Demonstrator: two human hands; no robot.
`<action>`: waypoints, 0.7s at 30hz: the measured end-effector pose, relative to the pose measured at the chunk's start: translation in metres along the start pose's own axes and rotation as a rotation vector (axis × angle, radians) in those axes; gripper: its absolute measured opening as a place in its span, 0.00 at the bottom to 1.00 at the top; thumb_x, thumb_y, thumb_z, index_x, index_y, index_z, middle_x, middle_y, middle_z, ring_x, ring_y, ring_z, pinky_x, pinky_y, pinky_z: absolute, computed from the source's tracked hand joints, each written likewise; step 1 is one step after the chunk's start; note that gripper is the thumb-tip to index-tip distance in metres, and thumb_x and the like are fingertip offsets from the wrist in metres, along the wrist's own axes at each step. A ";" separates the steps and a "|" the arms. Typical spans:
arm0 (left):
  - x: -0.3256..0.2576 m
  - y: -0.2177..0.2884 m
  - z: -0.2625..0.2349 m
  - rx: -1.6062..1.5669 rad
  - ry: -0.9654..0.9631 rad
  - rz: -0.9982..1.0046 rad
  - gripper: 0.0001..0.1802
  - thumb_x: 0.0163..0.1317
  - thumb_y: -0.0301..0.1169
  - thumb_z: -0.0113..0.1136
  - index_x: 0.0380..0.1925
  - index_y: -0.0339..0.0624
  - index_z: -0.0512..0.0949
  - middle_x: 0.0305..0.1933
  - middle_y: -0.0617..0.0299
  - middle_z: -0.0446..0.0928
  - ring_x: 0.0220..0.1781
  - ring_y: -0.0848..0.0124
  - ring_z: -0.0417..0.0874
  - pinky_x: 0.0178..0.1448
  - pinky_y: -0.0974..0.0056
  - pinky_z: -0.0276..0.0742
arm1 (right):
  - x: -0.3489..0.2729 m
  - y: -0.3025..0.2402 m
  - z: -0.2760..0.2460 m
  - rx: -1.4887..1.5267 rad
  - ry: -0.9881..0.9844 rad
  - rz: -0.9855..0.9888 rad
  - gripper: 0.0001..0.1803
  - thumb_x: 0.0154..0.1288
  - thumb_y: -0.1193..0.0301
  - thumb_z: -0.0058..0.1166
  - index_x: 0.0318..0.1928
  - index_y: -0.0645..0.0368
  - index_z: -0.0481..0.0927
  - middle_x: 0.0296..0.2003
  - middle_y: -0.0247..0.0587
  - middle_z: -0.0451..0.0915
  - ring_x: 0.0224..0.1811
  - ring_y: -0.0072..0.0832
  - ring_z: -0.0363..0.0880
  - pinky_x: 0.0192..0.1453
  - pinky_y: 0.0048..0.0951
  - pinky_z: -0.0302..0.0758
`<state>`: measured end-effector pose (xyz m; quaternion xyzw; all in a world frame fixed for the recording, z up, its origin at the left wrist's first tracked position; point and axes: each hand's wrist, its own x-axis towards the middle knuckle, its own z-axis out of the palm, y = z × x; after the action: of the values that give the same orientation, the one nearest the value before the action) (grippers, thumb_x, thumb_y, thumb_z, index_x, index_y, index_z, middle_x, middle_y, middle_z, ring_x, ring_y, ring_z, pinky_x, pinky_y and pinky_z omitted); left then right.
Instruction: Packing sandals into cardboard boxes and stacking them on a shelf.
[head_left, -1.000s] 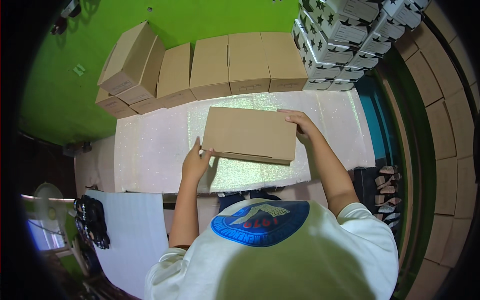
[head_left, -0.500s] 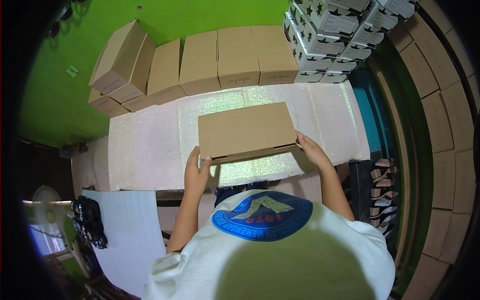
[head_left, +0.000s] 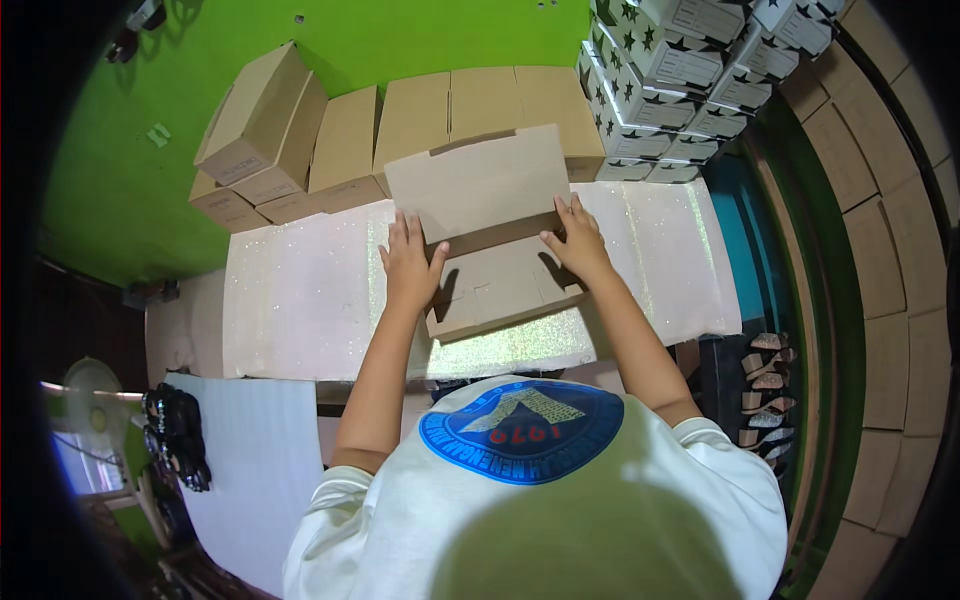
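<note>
Open brown carton (head_left: 508, 278): located directly btwn the two hands, over the near-center of the table. Long axis runs L–R, w/ R end angled slightly farther from the body. L hand (head_left: 408, 268) is at the L end, R hand (head_left: 583, 243) at the R end; neither is clearly nearer, as each sits at its own end of the carton. Thumbs point inward, toward the opening; remaining fingers are extended along the outer ends, near the lower corners of the raised lid (head_left: 478, 188). Fingers are not clenched; can't tell at this res. whether they pinch the end walls or only rest on them. Lid stands up on the far side, hinged along the rear edge; pale inner face is toward the body. Interior shows slits in the board, plus hand shadows. Surface: table w/ pale glitter cover (head_left: 300, 290). L of the body, a white tabletop (head_left: 255, 440) carries black footwear (head_left: 180, 440); R of the table, a rack holds wedge-type footwear (head_left: 766, 380). Beyond the lid: row of closed brown cartons (head_left: 414, 112), stacked double at L end; at R, a stack of white star-print boxes (head_left: 672, 60). Backdrop: green wall (head_left: 430, 35).
</note>
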<state>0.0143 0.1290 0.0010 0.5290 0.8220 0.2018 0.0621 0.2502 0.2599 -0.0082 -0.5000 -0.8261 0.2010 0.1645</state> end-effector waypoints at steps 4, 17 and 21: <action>-0.008 -0.007 0.005 0.007 -0.198 -0.044 0.41 0.54 0.37 0.56 0.66 0.49 0.49 0.71 0.54 0.44 0.71 0.52 0.49 0.68 0.38 0.43 | -0.009 -0.011 0.000 -0.092 -0.025 0.082 0.36 0.55 0.63 0.54 0.65 0.47 0.57 0.67 0.48 0.50 0.58 0.44 0.66 0.59 0.44 0.65; -0.001 -0.053 -0.013 -0.322 -0.106 0.132 0.35 0.51 0.24 0.53 0.63 0.45 0.58 0.68 0.51 0.55 0.68 0.56 0.56 0.69 0.56 0.54 | -0.031 -0.005 -0.017 0.081 -0.001 0.312 0.21 0.61 0.69 0.46 0.56 0.44 0.72 0.46 0.49 0.76 0.42 0.43 0.78 0.46 0.35 0.74; -0.018 -0.044 -0.020 -0.149 0.082 0.066 0.27 0.52 0.35 0.61 0.53 0.46 0.69 0.57 0.52 0.69 0.56 0.55 0.70 0.59 0.54 0.64 | -0.042 0.015 -0.009 0.131 0.210 0.165 0.20 0.62 0.66 0.46 0.56 0.46 0.72 0.47 0.50 0.76 0.44 0.43 0.77 0.46 0.35 0.73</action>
<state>-0.0220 0.0918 -0.0001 0.5410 0.7885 0.2860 0.0608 0.2849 0.2309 -0.0107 -0.5728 -0.7455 0.2140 0.2652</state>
